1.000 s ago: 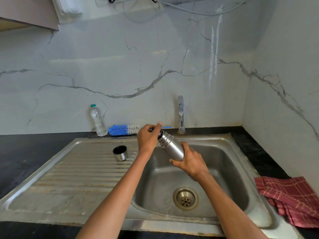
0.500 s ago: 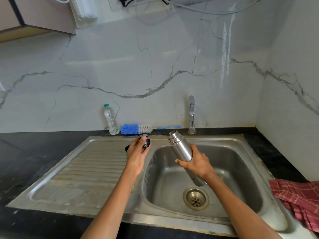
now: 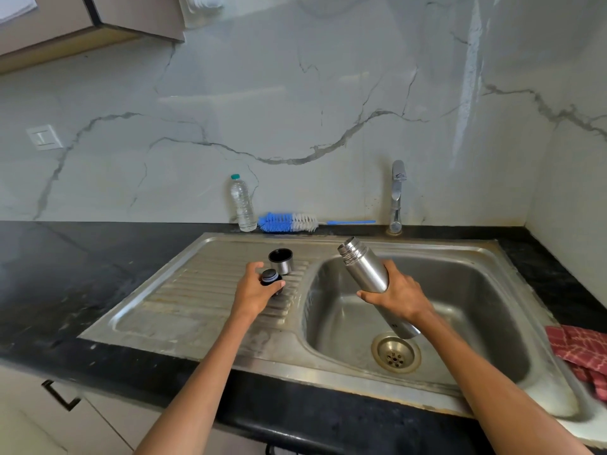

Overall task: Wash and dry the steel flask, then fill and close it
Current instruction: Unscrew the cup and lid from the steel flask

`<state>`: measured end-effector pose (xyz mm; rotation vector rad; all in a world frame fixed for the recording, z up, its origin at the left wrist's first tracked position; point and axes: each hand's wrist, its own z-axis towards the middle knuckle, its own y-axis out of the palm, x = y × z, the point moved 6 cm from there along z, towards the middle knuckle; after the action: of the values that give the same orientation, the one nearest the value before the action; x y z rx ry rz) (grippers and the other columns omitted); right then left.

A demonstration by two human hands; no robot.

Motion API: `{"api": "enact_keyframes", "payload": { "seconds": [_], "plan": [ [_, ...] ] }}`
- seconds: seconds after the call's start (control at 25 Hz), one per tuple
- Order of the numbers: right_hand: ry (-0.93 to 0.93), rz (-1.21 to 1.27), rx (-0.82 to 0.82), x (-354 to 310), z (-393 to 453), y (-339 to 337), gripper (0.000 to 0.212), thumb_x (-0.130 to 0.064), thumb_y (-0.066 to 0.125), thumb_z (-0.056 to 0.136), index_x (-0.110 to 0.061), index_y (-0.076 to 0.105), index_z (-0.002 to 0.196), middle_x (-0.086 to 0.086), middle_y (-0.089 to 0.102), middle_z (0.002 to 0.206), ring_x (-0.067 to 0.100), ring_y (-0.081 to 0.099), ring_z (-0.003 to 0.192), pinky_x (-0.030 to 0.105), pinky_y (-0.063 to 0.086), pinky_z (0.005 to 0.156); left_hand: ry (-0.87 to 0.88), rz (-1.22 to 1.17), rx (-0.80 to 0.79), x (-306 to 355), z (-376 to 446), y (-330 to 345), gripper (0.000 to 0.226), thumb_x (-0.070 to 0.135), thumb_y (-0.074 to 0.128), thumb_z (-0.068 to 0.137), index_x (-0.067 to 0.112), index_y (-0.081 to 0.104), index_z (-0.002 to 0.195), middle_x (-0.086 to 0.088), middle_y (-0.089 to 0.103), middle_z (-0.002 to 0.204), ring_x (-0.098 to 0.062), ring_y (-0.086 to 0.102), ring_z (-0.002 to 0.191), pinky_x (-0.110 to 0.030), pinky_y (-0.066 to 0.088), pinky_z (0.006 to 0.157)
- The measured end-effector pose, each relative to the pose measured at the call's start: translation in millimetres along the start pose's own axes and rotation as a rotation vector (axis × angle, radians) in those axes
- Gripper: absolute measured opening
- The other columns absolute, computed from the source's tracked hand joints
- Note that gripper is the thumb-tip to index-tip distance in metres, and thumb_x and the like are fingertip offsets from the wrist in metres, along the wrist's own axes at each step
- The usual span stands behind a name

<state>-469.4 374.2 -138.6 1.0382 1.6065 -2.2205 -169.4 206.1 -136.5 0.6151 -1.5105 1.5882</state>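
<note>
My right hand (image 3: 399,295) grips the steel flask (image 3: 364,270) around its middle, tilted over the sink basin (image 3: 460,290), its open threaded mouth up and to the left. My left hand (image 3: 254,292) holds the dark inner stopper (image 3: 271,278) low over the ribbed drainboard (image 3: 203,290). Just behind the stopper the flask's steel cup lid (image 3: 281,260) stands upside down on the drainboard.
A water bottle (image 3: 242,203) and a blue-and-white bottle brush (image 3: 289,222) lie along the back wall. The tap (image 3: 396,195) stands behind the basin. A red checked cloth (image 3: 583,354) lies on the right counter. The drain (image 3: 395,353) sits under the flask's base.
My left hand took the stopper off the flask's mouth and carried it left and down to the drainboard beside the cup lid. The flask stays in my right hand, mouth now open.
</note>
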Motion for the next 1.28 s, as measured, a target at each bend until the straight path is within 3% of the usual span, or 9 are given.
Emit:
{"api": "enact_keyframes", "payload": {
  "seconds": [0.2, 0.28, 0.36, 0.48, 0.56, 0.72, 0.88, 1.04, 1.28],
  "plan": [
    [0.022, -0.032, -0.018, 5, 0, -1, 0.086, -0.065, 0.078, 0.073, -0.027, 0.038, 0.139, 0.007, 0.064, 0.12, 0.024, 0.059, 0.092, 0.034, 0.05, 0.081, 0.006, 0.018, -0.025, -8, 2, 7, 0.075, 0.034, 0.084, 0.083, 0.017, 0.042, 0.144, -0.01, 0.062, 0.134, -0.027, 0.06, 0.12, -0.035, 0.047, 0.097],
    [0.03, -0.036, -0.023, 5, 0, -3, 0.087, -0.064, 0.078, 0.074, -0.026, 0.037, 0.141, 0.008, 0.063, 0.121, 0.023, 0.058, 0.091, 0.032, 0.048, 0.079, 0.013, 0.082, -0.031, -6, 1, 7, 0.084, 0.038, 0.083, 0.083, 0.019, 0.037, 0.15, -0.011, 0.053, 0.147, -0.028, 0.053, 0.132, -0.04, 0.044, 0.107],
    [0.037, -0.029, -0.024, 6, 0, -3, 0.088, -0.064, 0.078, 0.074, -0.026, 0.037, 0.142, 0.008, 0.063, 0.121, 0.023, 0.058, 0.091, 0.032, 0.048, 0.078, 0.105, 0.203, 0.087, 9, -7, 2, 0.089, 0.046, 0.079, 0.085, 0.017, 0.033, 0.156, -0.007, 0.043, 0.156, -0.027, 0.042, 0.143, -0.045, 0.035, 0.117],
    [0.049, -0.013, -0.015, 8, -1, -6, 0.088, -0.064, 0.078, 0.074, -0.026, 0.037, 0.141, 0.007, 0.062, 0.119, 0.023, 0.06, 0.092, 0.033, 0.051, 0.078, 0.489, 0.129, 0.365, 63, -30, 4, 0.054, 0.033, 0.071, 0.094, 0.012, 0.053, 0.141, -0.006, 0.06, 0.136, -0.024, 0.054, 0.127, -0.041, 0.04, 0.109],
    [0.062, -0.023, 0.011, 12, -1, -13, 0.086, -0.065, 0.077, 0.074, -0.027, 0.037, 0.14, 0.006, 0.062, 0.117, 0.023, 0.06, 0.092, 0.035, 0.053, 0.08, 0.608, -0.02, 0.353, 95, -37, 24, 0.033, 0.026, 0.065, 0.096, 0.014, 0.062, 0.127, 0.001, 0.068, 0.119, -0.019, 0.063, 0.108, -0.036, 0.048, 0.097],
    [0.084, -0.078, 0.038, 28, -3, -30, 0.086, -0.066, 0.076, 0.073, -0.035, 0.033, 0.141, 0.002, 0.06, 0.12, 0.022, 0.062, 0.096, 0.039, 0.058, 0.082, 0.49, -0.206, 0.169, 121, -25, 75, 0.017, 0.02, 0.061, 0.099, 0.019, 0.065, 0.116, 0.007, 0.069, 0.107, -0.009, 0.064, 0.091, -0.031, 0.054, 0.082],
    [0.078, -0.268, 0.025, 41, 3, -41, 0.085, -0.059, 0.075, 0.078, -0.038, 0.029, 0.146, 0.004, 0.058, 0.131, 0.027, 0.061, 0.107, 0.04, 0.054, 0.088, 0.304, -0.27, 0.041, 88, -9, 107, 0.009, 0.018, 0.059, 0.101, 0.024, 0.065, 0.106, 0.005, 0.07, 0.106, -0.017, 0.066, 0.093, -0.036, 0.055, 0.086],
    [0.041, -0.512, -0.012, 40, 12, -34, 0.082, -0.052, 0.074, 0.081, -0.036, 0.029, 0.147, 0.006, 0.056, 0.134, 0.029, 0.057, 0.116, 0.04, 0.049, 0.095, 0.023, -0.459, -0.044, 56, 5, 112, 0.012, 0.015, 0.057, 0.102, 0.024, 0.064, 0.1, -0.008, 0.072, 0.106, -0.018, 0.066, 0.078, -0.034, 0.051, 0.074],
    [0.066, -0.701, -0.044, 41, 8, -16, 0.081, -0.044, 0.074, 0.083, -0.031, 0.028, 0.149, 0.011, 0.054, 0.136, 0.031, 0.055, 0.122, 0.043, 0.044, 0.104, 0.058, -0.393, -0.028, 57, 10, 107, 0.011, 0.016, 0.058, 0.1, 0.025, 0.065, 0.1, 0.004, 0.07, 0.095, -0.022, 0.069, 0.085, -0.039, 0.056, 0.081]
  ]
}}
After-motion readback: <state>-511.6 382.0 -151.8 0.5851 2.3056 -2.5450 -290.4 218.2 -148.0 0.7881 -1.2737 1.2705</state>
